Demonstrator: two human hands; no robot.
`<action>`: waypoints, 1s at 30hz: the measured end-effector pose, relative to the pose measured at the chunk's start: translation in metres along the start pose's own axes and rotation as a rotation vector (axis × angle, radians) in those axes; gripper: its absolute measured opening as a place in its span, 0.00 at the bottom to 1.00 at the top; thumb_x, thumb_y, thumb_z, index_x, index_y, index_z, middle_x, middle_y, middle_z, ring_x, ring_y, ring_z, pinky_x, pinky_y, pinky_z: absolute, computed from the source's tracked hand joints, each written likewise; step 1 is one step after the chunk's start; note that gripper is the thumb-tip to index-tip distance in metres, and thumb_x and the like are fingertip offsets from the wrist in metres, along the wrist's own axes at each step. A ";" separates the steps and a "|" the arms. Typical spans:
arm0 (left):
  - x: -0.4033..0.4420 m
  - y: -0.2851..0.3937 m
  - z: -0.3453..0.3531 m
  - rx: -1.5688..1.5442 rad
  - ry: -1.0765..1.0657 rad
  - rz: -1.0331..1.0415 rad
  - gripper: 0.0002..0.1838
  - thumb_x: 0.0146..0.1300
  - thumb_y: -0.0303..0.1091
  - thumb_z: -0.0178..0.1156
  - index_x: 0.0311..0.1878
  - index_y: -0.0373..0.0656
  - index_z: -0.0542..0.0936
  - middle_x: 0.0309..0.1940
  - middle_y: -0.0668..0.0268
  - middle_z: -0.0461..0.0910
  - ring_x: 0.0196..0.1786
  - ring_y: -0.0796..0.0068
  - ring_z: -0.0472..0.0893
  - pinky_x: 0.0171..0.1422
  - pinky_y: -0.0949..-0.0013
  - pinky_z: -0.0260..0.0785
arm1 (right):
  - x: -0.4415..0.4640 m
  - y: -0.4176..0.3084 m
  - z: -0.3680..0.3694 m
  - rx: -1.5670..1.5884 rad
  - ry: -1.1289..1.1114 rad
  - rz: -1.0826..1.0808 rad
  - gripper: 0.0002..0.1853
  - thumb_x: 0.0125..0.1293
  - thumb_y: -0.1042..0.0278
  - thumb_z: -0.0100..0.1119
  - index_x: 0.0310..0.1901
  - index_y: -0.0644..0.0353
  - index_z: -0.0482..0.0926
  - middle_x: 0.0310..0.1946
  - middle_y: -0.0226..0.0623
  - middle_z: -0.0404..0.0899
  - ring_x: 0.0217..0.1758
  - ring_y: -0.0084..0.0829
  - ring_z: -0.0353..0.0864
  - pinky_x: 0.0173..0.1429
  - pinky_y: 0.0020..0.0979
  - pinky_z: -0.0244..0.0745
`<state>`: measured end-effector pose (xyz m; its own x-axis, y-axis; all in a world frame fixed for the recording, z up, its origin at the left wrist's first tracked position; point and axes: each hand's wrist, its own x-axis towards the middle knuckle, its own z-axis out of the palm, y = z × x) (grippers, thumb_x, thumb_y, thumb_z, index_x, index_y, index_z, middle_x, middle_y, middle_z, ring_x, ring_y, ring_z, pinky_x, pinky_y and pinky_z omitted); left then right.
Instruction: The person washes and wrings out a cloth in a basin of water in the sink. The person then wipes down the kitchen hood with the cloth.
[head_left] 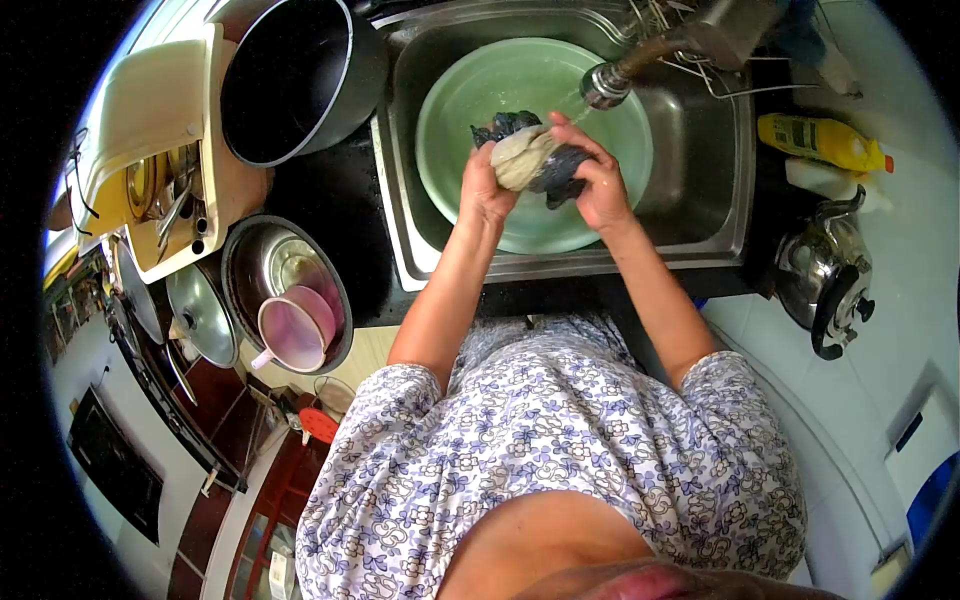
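Both of my hands grip a bunched-up cloth [524, 160], cream in the middle and dark grey at its ends. My left hand [485, 190] is closed on its left side, thumb pressed against the cream part. On the right, my right hand [603, 188] has its fingers curled round the grey end. The cloth is above a pale green basin [450, 120] that stands in a steel sink [702, 140]. Just beyond my right hand is the faucet [605, 86], with a thin stream of water falling from it towards the cloth.
A large black pot [290, 80] stands left of the sink, near a cream rack [165, 110] with utensils. Below it, a pink mug [297, 328] sits in a metal bowl [335, 270]. A yellow bottle [820, 138] and a steel kettle [825, 262] are at the right.
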<state>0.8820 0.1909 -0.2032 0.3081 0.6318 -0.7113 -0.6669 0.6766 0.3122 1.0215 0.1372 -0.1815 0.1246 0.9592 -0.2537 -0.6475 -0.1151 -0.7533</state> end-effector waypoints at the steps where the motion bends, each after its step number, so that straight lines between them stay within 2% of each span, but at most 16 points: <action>1: -0.013 0.001 0.017 -0.028 0.079 0.042 0.13 0.57 0.30 0.47 0.45 0.40 0.72 0.37 0.59 0.75 0.43 0.62 0.76 0.51 0.61 0.70 | -0.002 0.005 0.002 0.182 0.101 0.008 0.24 0.48 0.78 0.40 0.50 0.61 0.74 0.58 0.39 0.66 0.62 0.34 0.62 0.64 0.34 0.57; 2: -0.022 0.002 0.032 -0.034 0.020 0.131 0.16 0.51 0.23 0.46 0.44 0.41 0.72 0.38 0.61 0.74 0.43 0.65 0.75 0.50 0.65 0.69 | -0.004 0.005 0.004 0.383 0.179 0.069 0.24 0.51 0.74 0.40 0.52 0.60 0.72 0.57 0.38 0.66 0.61 0.35 0.63 0.64 0.35 0.57; 5: -0.028 0.004 0.041 0.230 -0.154 0.273 0.16 0.46 0.20 0.47 0.41 0.40 0.71 0.36 0.64 0.74 0.38 0.70 0.74 0.45 0.71 0.68 | -0.001 0.009 0.004 0.753 0.257 0.216 0.24 0.57 0.63 0.38 0.56 0.58 0.67 0.56 0.38 0.67 0.60 0.36 0.64 0.63 0.39 0.58; 6: -0.032 0.002 0.045 0.384 -0.213 0.351 0.12 0.43 0.21 0.51 0.35 0.41 0.72 0.32 0.68 0.73 0.34 0.76 0.72 0.40 0.76 0.65 | 0.000 0.011 0.004 0.840 0.256 0.263 0.24 0.59 0.59 0.37 0.57 0.58 0.66 0.56 0.37 0.67 0.60 0.37 0.64 0.63 0.41 0.58; 8: -0.045 0.003 0.058 0.983 -0.248 0.576 0.08 0.44 0.29 0.60 0.26 0.39 0.71 0.25 0.67 0.71 0.31 0.72 0.70 0.37 0.75 0.63 | 0.002 0.013 0.005 0.752 0.163 0.244 0.25 0.62 0.52 0.32 0.55 0.57 0.67 0.53 0.39 0.69 0.57 0.36 0.67 0.61 0.40 0.61; 10: -0.048 -0.005 0.060 1.531 -0.254 0.867 0.21 0.39 0.43 0.69 0.22 0.37 0.70 0.23 0.59 0.68 0.32 0.61 0.68 0.37 0.64 0.62 | 0.006 0.019 -0.003 0.666 0.100 0.220 0.27 0.64 0.48 0.28 0.53 0.60 0.68 0.50 0.40 0.72 0.53 0.37 0.71 0.59 0.38 0.65; 13: -0.044 -0.012 0.053 1.684 -0.160 0.994 0.25 0.36 0.46 0.72 0.24 0.36 0.70 0.23 0.58 0.68 0.33 0.58 0.70 0.40 0.64 0.63 | 0.003 0.012 -0.002 0.517 0.193 0.332 0.28 0.65 0.46 0.26 0.53 0.59 0.67 0.51 0.40 0.71 0.53 0.37 0.71 0.58 0.39 0.66; 14: -0.033 -0.015 0.045 1.600 -0.103 0.828 0.30 0.31 0.49 0.72 0.28 0.35 0.69 0.30 0.53 0.69 0.37 0.53 0.68 0.42 0.58 0.62 | 0.008 0.012 0.000 0.485 0.295 0.339 0.28 0.65 0.47 0.26 0.54 0.60 0.66 0.51 0.41 0.71 0.54 0.38 0.70 0.59 0.40 0.64; 17: -0.020 -0.022 0.027 1.482 -0.029 0.987 0.38 0.27 0.50 0.74 0.36 0.33 0.67 0.37 0.49 0.69 0.43 0.51 0.69 0.49 0.59 0.63 | 0.006 0.009 0.007 0.464 0.342 0.278 0.23 0.65 0.53 0.33 0.51 0.59 0.68 0.49 0.39 0.72 0.53 0.38 0.70 0.60 0.40 0.62; 18: -0.010 -0.022 0.018 1.509 0.017 0.931 0.51 0.25 0.51 0.75 0.50 0.28 0.61 0.46 0.46 0.67 0.52 0.52 0.68 0.57 0.59 0.61 | 0.004 0.006 0.012 0.457 0.322 0.291 0.22 0.64 0.54 0.35 0.51 0.60 0.68 0.49 0.39 0.72 0.53 0.37 0.70 0.60 0.39 0.62; 19: -0.003 -0.018 0.011 1.276 -0.048 0.689 0.56 0.32 0.49 0.73 0.59 0.26 0.54 0.49 0.47 0.67 0.54 0.57 0.68 0.58 0.61 0.62 | 0.000 0.002 0.015 0.448 0.310 0.301 0.21 0.63 0.56 0.37 0.50 0.60 0.69 0.48 0.39 0.72 0.52 0.36 0.70 0.60 0.38 0.62; 21: -0.012 -0.010 0.008 0.815 -0.183 0.184 0.54 0.40 0.45 0.70 0.63 0.28 0.47 0.49 0.51 0.68 0.51 0.60 0.71 0.55 0.64 0.65 | -0.005 0.000 0.016 0.441 0.240 0.327 0.18 0.58 0.62 0.44 0.49 0.60 0.70 0.47 0.37 0.72 0.50 0.34 0.70 0.60 0.34 0.61; 22: -0.020 -0.009 0.007 0.678 -0.145 0.119 0.42 0.48 0.39 0.64 0.61 0.31 0.54 0.47 0.55 0.71 0.47 0.62 0.74 0.51 0.67 0.68 | -0.006 0.001 0.015 0.371 0.170 0.340 0.19 0.59 0.60 0.46 0.49 0.60 0.70 0.47 0.37 0.73 0.51 0.33 0.70 0.60 0.34 0.61; 26: -0.027 0.004 -0.002 0.489 -0.235 0.028 0.26 0.53 0.38 0.57 0.53 0.34 0.66 0.45 0.61 0.74 0.45 0.69 0.76 0.50 0.66 0.69 | -0.002 0.003 0.010 -0.175 0.014 0.293 0.26 0.59 0.50 0.51 0.53 0.59 0.68 0.51 0.38 0.70 0.55 0.29 0.67 0.61 0.32 0.59; 29: -0.038 0.011 0.006 0.329 -0.174 -0.063 0.23 0.55 0.40 0.53 0.52 0.38 0.68 0.42 0.61 0.76 0.44 0.68 0.77 0.48 0.67 0.70 | 0.019 -0.005 -0.013 -0.787 -0.210 0.119 0.32 0.58 0.44 0.54 0.58 0.57 0.64 0.55 0.38 0.67 0.58 0.27 0.64 0.62 0.31 0.59; 30: -0.039 0.013 0.006 0.309 -0.169 -0.111 0.22 0.55 0.41 0.53 0.50 0.37 0.70 0.41 0.60 0.77 0.43 0.68 0.78 0.47 0.67 0.70 | 0.015 0.001 -0.010 -0.521 0.007 0.148 0.30 0.58 0.48 0.56 0.58 0.55 0.65 0.55 0.36 0.66 0.57 0.27 0.65 0.61 0.30 0.60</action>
<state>0.8655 0.1771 -0.1675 0.4917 0.5843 -0.6456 -0.3944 0.8105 0.4331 1.0300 0.1491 -0.1922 0.0664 0.9217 -0.3823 -0.2002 -0.3630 -0.9100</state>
